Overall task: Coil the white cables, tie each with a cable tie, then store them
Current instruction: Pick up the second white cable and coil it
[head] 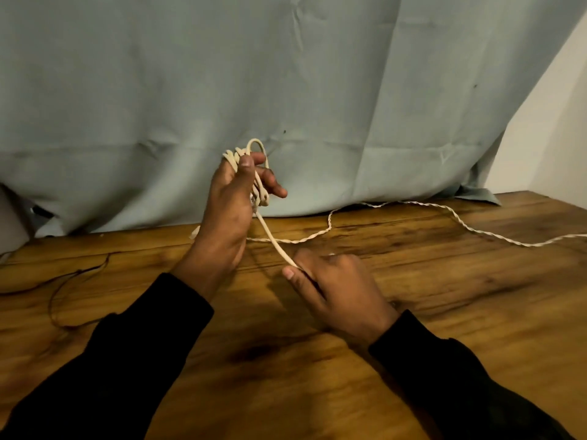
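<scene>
My left hand (230,214) is raised above the wooden table (444,312), with several loops of white cable (259,185) wound round its fingers and held under the thumb. A taut stretch of the same cable runs down and right from the loops into my right hand (333,284), which pinches it low over the table. A twisted white cable (413,204) trails across the table behind, from beside my left hand to the right edge of view; whether it joins the coiled one is hidden by my hands.
A thin dark cord (63,281) loops on the table at the left. A grey-green cloth (286,90) hangs behind the table, and a pale wall (556,122) shows at the right. Black sleeves cover both forearms.
</scene>
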